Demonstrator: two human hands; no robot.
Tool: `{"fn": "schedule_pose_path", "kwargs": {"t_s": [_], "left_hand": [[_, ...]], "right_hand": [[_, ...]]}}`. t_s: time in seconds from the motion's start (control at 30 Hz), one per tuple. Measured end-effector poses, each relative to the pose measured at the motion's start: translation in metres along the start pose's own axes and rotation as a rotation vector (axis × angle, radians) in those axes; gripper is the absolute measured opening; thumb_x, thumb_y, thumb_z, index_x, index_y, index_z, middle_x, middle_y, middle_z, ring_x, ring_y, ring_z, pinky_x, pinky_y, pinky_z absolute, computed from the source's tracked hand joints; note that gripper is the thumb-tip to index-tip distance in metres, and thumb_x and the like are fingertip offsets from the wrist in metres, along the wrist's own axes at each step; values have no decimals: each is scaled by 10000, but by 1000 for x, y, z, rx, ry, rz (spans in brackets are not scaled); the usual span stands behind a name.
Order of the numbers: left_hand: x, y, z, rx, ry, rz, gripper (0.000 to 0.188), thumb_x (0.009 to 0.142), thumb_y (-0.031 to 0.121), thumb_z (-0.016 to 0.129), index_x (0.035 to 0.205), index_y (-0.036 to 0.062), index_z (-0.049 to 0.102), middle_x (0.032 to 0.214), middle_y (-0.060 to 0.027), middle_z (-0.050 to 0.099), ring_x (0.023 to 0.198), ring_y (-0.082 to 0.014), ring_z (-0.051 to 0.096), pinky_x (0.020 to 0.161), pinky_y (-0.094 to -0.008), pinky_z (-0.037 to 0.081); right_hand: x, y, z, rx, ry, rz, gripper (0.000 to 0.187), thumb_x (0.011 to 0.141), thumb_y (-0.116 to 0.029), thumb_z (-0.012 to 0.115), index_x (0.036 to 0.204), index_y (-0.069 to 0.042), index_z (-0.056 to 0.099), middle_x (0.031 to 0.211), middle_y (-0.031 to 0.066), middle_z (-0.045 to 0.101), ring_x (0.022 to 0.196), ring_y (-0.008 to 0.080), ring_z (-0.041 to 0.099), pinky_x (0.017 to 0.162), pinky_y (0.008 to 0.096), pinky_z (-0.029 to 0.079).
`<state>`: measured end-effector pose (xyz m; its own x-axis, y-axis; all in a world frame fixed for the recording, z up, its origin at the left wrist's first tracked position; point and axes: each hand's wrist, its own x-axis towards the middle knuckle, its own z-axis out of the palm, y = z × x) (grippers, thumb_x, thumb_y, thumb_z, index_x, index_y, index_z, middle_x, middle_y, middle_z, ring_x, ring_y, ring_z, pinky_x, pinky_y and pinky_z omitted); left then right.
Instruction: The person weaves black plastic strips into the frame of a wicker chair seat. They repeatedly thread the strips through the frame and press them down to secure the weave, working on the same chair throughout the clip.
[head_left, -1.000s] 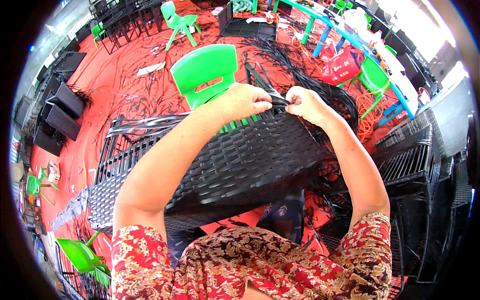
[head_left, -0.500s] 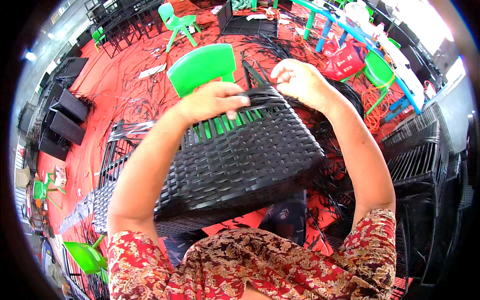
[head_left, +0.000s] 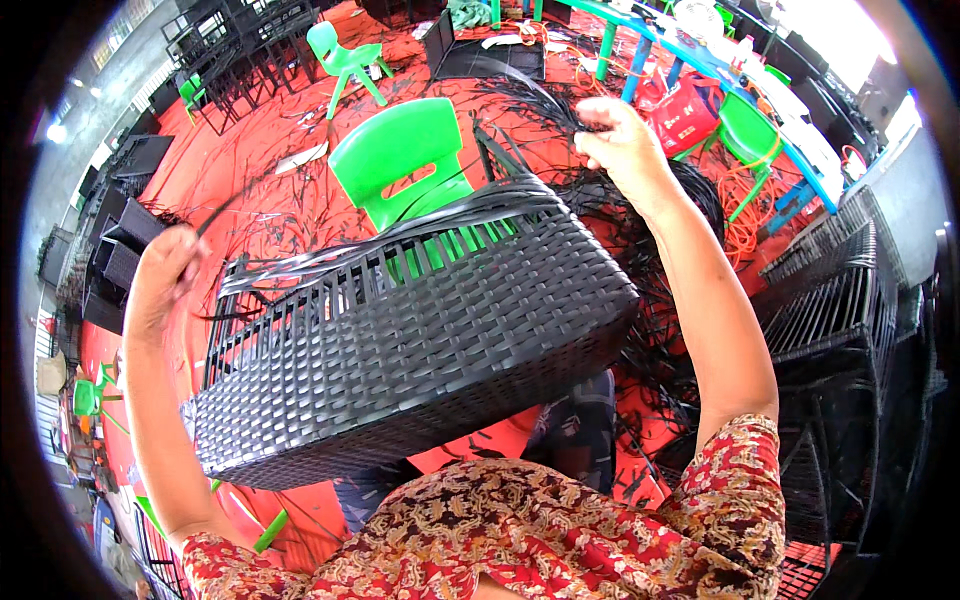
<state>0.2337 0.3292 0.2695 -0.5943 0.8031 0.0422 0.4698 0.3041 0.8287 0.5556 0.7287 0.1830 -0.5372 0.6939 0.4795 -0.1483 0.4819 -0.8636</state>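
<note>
A black wicker furniture panel (head_left: 420,340), woven from flat plastic strips, rests tilted across my lap. Its near part is closely woven; toward the far edge, bare parallel strips show gaps, with several long strips lying across them. My left hand (head_left: 168,268) is raised beyond the panel's left end, fingers closed on a thin black strip (head_left: 222,208) that trails up and to the right, blurred. Above the far right corner, my right hand (head_left: 618,138) is held up with fingers curled. A dark strip (head_left: 522,78) arcs to its fingertips, which appear to pinch it.
A green plastic chair (head_left: 400,160) stands just past the panel. Loose black strips (head_left: 690,200) litter the red floor (head_left: 270,215). At right are a blue-edged table (head_left: 700,65), a red bag (head_left: 682,118) and a black strung frame (head_left: 830,290). More wicker pieces (head_left: 125,240) sit at left.
My left hand has moved from the panel's far edge out to the left. My right hand has shifted slightly right and away. The far edge with its long strips is now uncovered.
</note>
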Motion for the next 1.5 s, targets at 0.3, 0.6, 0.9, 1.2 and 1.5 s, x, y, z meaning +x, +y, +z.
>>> {"fn": "schedule_pose_path", "kwargs": {"t_s": [0.3,0.6,0.9,1.2,1.5], "left_hand": [[34,142,224,-151,-411,420,224,895,280,542,832,82,628,586,65,457,497,-15,396,430,-181,299],[51,133,235,-47,-610,168,270,918,245,490,863,1,591,616,18,496,484,-49,444,422,-194,355],[49,68,218,-68,-556,-82,197,901,211,545,878,38,635,647,23,538,532,-50,504,480,-184,410],[66,73,236,1,-425,-149,167,880,193,580,916,41,639,636,33,540,498,-15,442,420,-157,320],[83,145,318,-6,-519,151,168,884,179,567,901,34,650,655,40,527,541,-25,444,479,-179,345]], "right_hand": [[-72,-96,10,252,-325,89,268,875,-191,590,1093,-37,608,794,-20,600,640,55,516,570,196,436],[-36,-47,-83,700,26,57,247,934,-212,471,953,5,587,871,123,637,692,130,583,603,247,477],[-42,23,-117,772,114,42,240,928,-187,484,964,23,593,876,137,635,718,154,596,626,264,482],[-47,62,-139,392,208,273,385,926,-350,472,806,-12,611,749,80,635,606,117,576,538,239,453],[-64,-14,-75,-157,-104,-558,151,784,-32,581,924,24,592,930,133,619,848,242,601,763,317,466]]}}
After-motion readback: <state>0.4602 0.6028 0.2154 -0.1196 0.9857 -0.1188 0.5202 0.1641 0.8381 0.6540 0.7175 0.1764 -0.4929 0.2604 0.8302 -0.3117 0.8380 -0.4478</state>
